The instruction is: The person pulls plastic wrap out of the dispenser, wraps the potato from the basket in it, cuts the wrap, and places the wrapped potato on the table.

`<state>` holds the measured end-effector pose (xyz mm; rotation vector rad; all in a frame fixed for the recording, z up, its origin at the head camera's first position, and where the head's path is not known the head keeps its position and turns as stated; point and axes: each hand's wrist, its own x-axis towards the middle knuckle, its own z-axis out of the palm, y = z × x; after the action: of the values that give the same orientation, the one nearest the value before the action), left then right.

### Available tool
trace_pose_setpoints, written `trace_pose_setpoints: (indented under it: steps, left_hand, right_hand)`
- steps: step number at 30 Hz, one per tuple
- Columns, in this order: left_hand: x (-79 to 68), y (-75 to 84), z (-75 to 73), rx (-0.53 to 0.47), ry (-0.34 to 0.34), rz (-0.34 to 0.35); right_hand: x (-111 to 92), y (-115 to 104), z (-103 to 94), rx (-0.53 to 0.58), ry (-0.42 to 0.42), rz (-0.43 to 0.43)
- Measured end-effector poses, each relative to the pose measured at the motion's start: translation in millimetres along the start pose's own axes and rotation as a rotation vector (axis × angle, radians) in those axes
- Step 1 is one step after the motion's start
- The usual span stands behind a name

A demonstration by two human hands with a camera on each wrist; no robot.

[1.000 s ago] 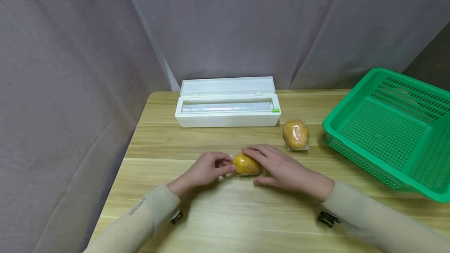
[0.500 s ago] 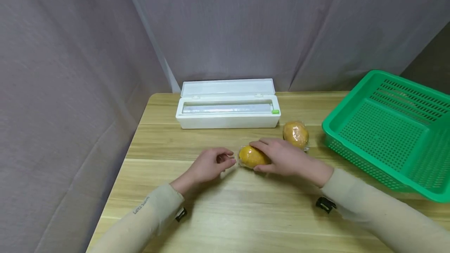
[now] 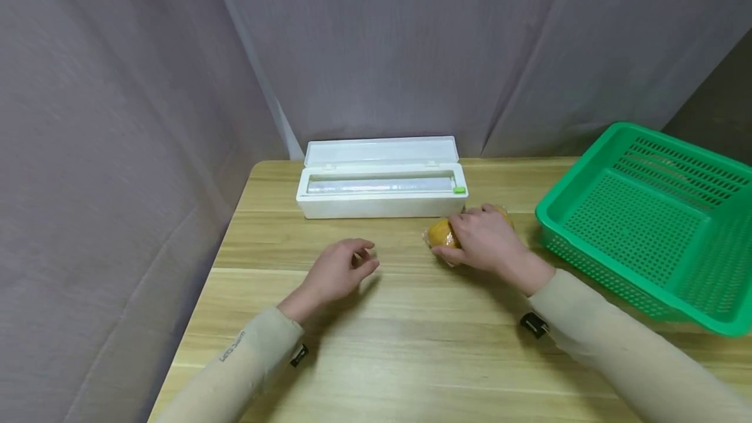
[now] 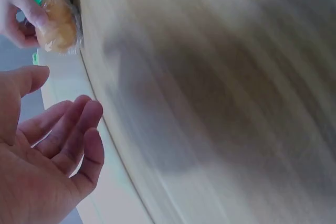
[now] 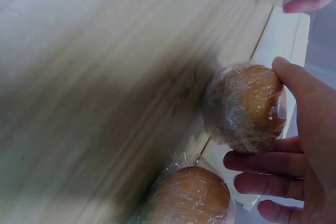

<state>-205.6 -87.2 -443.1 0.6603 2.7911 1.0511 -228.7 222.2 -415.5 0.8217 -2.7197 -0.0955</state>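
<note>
My right hand (image 3: 487, 240) grips a yellow-orange fruit (image 3: 440, 234) wrapped in clear cling film, thumb on one side and fingers on the other. In the right wrist view, crumpled film shows on the underside of this fruit (image 5: 257, 98), which looks lifted a little off the table. Just beyond it sits a second wrapped fruit (image 5: 191, 198), mostly hidden behind my right hand in the head view. My left hand (image 3: 337, 269) hovers over the table to the left, its fingers loosely bent around nothing. The exact kind of fruit is not clear.
A white cling film box (image 3: 382, 206) stands at the back with its lid up and a film roll (image 3: 382, 185) inside. To the right is a green plastic basket (image 3: 546, 214). Grey curtains (image 3: 376, 51) hang behind the wooden table (image 3: 376, 358) and at its left.
My left hand has let go of the fruit and drawn slightly left. My right hand has carried the fruit right and away from me, close to the second wrapped fruit.
</note>
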Motion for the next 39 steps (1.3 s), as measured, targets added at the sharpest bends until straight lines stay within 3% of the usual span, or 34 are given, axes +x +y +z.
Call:
trace_pose_setpoints:
  steps: [7,12,18,24,29,33,39]
  left_hand:
    - [0.7,-6.5,-7.2,0.166,0.106,-0.001]
    - [3.1,-12.0,-10.4,0.291,0.185,0.057]
    - [8.5,-15.6,-14.2,0.347,0.266,0.087]
    - [12.3,-14.9,-15.9,0.377,0.243,0.040]
    - [12.4,-11.9,-24.4,0.440,0.190,-0.054]
    - [11.9,-8.8,-38.6,0.499,0.150,-0.109]
    - [13.0,-9.4,-68.1,0.584,0.136,-0.130]
  right_hand:
    - [8.5,3.2,8.6,-0.027,0.000,0.038]
    - [13.2,5.8,12.9,-0.013,0.037,0.025]
    - [16.2,12.5,19.5,0.000,0.013,0.058]
    - [19.4,16.0,25.0,0.007,-0.008,0.082]
    - [17.9,16.2,22.1,0.011,0.003,0.089]
    - [17.4,14.4,7.4,0.026,0.012,0.067]
    - [6.9,17.0,-31.5,0.037,0.014,0.035]
